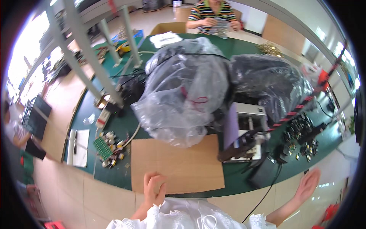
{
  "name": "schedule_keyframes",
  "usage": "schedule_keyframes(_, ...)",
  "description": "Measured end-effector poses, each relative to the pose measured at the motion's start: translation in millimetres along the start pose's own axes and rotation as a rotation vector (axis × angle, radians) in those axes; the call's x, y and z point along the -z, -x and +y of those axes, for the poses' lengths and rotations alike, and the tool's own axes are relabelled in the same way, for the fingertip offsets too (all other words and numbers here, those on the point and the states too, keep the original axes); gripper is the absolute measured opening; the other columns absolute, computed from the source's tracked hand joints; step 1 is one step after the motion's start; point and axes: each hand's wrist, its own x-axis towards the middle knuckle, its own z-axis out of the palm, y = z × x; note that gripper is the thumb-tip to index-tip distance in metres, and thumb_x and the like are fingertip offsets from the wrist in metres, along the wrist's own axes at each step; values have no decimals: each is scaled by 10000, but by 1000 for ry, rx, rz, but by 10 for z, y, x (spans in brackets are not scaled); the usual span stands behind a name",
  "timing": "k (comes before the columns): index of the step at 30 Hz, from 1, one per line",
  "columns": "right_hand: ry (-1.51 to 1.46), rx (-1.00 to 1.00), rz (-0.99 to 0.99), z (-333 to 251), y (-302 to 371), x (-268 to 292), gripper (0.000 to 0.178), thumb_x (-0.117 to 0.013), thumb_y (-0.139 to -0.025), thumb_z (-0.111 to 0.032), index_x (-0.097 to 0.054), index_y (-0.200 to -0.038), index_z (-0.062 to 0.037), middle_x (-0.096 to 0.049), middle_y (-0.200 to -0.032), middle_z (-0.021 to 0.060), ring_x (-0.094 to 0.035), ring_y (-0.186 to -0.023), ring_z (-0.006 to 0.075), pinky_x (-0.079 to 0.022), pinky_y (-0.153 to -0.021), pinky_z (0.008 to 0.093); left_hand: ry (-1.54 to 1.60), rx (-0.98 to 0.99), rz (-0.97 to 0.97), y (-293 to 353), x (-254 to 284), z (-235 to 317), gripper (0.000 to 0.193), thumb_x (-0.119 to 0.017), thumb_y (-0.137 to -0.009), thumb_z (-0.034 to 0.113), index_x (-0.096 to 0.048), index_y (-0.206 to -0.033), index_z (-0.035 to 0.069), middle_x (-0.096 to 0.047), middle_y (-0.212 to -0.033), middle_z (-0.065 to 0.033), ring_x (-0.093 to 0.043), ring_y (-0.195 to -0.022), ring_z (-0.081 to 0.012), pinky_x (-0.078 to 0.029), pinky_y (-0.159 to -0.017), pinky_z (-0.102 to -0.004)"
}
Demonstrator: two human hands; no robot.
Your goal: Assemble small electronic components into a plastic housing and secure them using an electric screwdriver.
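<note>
My left hand [153, 187] rests with curled fingers on the near edge of a brown cardboard sheet [179, 164] lying on the green table [126, 126]; it holds nothing that I can see. My right hand [307, 184] is off the table's right corner, fingers spread, palm open, empty. Behind the cardboard a large clear plastic bag [183, 91] bulges with dark contents. A second dark-filled plastic bag [270, 82] sits to its right. A small white machine [249, 126] with a black cable stands between the cardboard and my right hand.
A green circuit board with small parts [108, 149] and a white paper [79, 147] lie at left. Small black parts [303, 137] are heaped at right. Metal frame posts [85, 49] rise at left. Another person in a striped shirt [211, 13] works at the far end.
</note>
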Motion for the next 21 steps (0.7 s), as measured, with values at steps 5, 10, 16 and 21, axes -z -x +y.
schedule_keyframes(5,-3,-270,-1290,-43,463,-1741,413,-717,-817,-281,-645,-1080,28,-684,-759,96,-575,-522,164,-475,-508,246,731,-505,-261,-843,762,731,124,-626,-722,30,-650,-839,63,-574,-986,-138,-549,-914,-290,-454,-802,-413)
schedule_keyframes(10,165,-454,-1649,354,795,-2921,411,-695,-820,-117,-605,-1220,-86,-680,-926,28,-593,-674,129,-498,-652,250,1036,-510,-262,-674,1191,1221,195,-688,-733,140,-685,-928,140,-596,-909,-15,-546,-920,-232,-437,-783,-426)
schedule_keyframes(16,527,-78,-1045,849,951,-3720,233,-601,-866,-55,-638,-1093,-21,-680,-954,107,-658,-842,195,-509,-764,286,968,-841,-336,-904,1302,993,205,-723,-758,139,-668,-862,307,-593,-1054,33,-463,-989,-180,-312,-924,-401)
schedule_keyframes(21,488,276,-961,1603,869,-4194,227,-543,-891,-44,-623,-1099,-5,-642,-1076,162,-624,-1003,298,-481,-876,338,906,-700,-147,-786,1327,1060,147,-691,-792,155,-655,-841,289,-613,-968,37,-498,-936,-179,-365,-876,-400)
